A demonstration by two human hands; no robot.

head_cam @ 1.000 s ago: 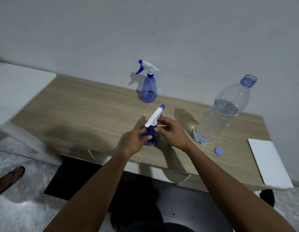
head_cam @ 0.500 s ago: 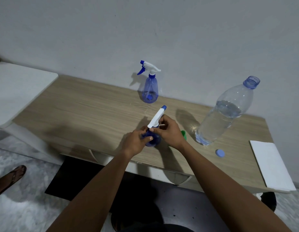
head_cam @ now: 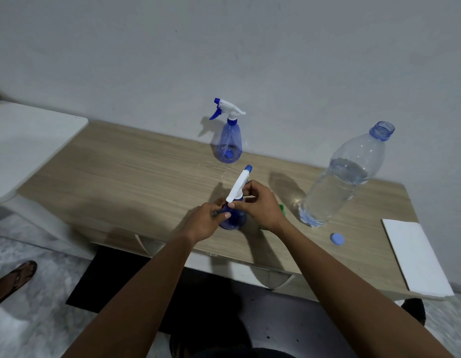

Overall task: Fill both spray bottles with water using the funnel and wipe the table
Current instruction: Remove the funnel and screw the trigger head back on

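Two-handed hold on the near spray bottle [head_cam: 234,219], apparently standing mid-span and close to the near edge of the surface [head_cam: 120,177]. Gripped round the blue body by the left hand [head_cam: 204,222], fingers curled; white spray head [head_cam: 238,186] pinched at its collar by the right hand [head_cam: 260,205]. Looks like twisting the head on its thread; loosening or tightening, cannot tell.

Keep the base planted, hold the body firm without squeezing, turn only the collar, and lift or seat the head straight to avoid cross-threading. Better to slide the bottle farther in from the near edge before any pouring.

Green funnel [head_cam: 282,209] just right of the bottle, mostly hidden behind the right wrist. Farther right, an open water bottle [head_cam: 343,182], part full and probably easy to tip, with a blue cap [head_cam: 337,239] lying near it: swing the right elbow wide of both. Second spray bottle [head_cam: 229,140] far, by the wall. Open room across the left half of the surface. White sheet [head_cam: 415,257], likely the wiping cloth, reaching past the near right edge.
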